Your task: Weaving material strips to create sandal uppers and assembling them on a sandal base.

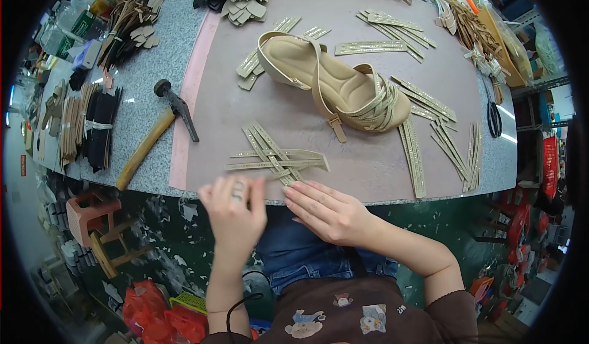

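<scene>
Several narrow beige straps with glittering trim lie crossed in a woven lattice (276,157) near the table's front edge. My right hand (325,212) rests at their lower ends, its fingers stretched out flat and touching them. Just left of it, my left hand (233,206) is smeared by motion, below the left strap ends; whether it holds anything is not visible. Behind the lattice stands a beige sandal (334,80) with similar crossed straps over its toe and a small buckle tab hanging from its ankle strap.
Loose glitter straps (412,157) lie in groups around the sandal. A wooden-handled hammer (150,141) rests on the left of the table. Bundled dark strips (100,126) are beyond it. Black-handled scissors (494,118) lie at the right edge. A pink stool (92,215) stands at the lower left.
</scene>
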`<state>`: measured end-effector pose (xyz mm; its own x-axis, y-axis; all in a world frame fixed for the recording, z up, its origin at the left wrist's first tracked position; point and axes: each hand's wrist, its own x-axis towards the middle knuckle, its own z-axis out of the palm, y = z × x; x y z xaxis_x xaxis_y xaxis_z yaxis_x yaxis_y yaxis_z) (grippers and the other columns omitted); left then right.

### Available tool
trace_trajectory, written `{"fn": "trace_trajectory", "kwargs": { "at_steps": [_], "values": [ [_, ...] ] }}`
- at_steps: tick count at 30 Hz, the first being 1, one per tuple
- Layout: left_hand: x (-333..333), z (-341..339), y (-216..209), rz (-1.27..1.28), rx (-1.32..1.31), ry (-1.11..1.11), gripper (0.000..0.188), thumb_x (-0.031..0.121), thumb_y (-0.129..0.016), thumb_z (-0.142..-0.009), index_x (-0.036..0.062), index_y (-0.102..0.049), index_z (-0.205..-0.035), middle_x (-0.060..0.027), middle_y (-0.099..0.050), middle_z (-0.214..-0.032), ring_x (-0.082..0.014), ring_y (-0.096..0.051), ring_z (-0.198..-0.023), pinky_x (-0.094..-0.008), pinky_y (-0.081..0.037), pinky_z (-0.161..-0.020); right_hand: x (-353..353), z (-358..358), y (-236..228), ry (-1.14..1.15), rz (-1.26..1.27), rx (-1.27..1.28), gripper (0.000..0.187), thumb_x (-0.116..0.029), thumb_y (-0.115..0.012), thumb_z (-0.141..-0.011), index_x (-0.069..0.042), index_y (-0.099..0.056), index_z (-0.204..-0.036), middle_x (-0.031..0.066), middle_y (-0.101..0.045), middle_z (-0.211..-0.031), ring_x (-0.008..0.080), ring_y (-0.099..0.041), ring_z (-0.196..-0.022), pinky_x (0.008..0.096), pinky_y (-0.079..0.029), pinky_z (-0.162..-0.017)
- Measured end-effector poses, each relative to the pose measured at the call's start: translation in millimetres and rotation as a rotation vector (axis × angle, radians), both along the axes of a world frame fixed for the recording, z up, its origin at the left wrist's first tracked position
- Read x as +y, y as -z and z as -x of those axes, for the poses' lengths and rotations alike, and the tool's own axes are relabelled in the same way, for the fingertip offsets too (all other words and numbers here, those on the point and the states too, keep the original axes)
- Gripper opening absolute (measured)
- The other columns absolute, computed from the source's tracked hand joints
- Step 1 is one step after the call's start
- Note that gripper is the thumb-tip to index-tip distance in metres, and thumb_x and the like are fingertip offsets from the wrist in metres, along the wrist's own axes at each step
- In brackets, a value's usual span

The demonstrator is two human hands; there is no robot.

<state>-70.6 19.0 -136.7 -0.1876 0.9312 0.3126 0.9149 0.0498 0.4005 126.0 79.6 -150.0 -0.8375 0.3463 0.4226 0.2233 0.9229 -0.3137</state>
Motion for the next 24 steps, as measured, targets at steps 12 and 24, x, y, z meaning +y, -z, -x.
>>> {"fn": "trace_trajectory", "kwargs": {
  "at_steps": [12,24],
  "values": [
    [6,36,-45,0.154,-0.351,-0.188,0.02,0.019,-0.067,-0.084,0.004,-0.055,-0.081,-0.0065,-0.053,-0.078,-0.0217,-0.046,-0.068,-0.0339,-0.038,-0.077,13,-8,-26,0.055,0.193,0.215,0.032,-0.013,-0.068,-0.084,0.0,-0.064,-0.113,0.0122,-0.063,-0.125,0.0278,-0.059,-0.118,0.0377,-0.048,-0.099],
    [6,22,3,0.167,-0.042,-0.19,0.018,0.014,-0.065,-0.085,0.005,-0.057,-0.098,-0.0088,-0.053,-0.097,-0.0249,-0.05,-0.087,-0.0369,-0.038,-0.086,52,46,-9,-0.007,0.256,-0.109,0.075,-0.046,-0.058,-0.088,0.0,-0.037,-0.144,0.0176,-0.035,-0.152,0.0323,-0.029,-0.143,0.0432,-0.021,-0.117]
  ]
}}
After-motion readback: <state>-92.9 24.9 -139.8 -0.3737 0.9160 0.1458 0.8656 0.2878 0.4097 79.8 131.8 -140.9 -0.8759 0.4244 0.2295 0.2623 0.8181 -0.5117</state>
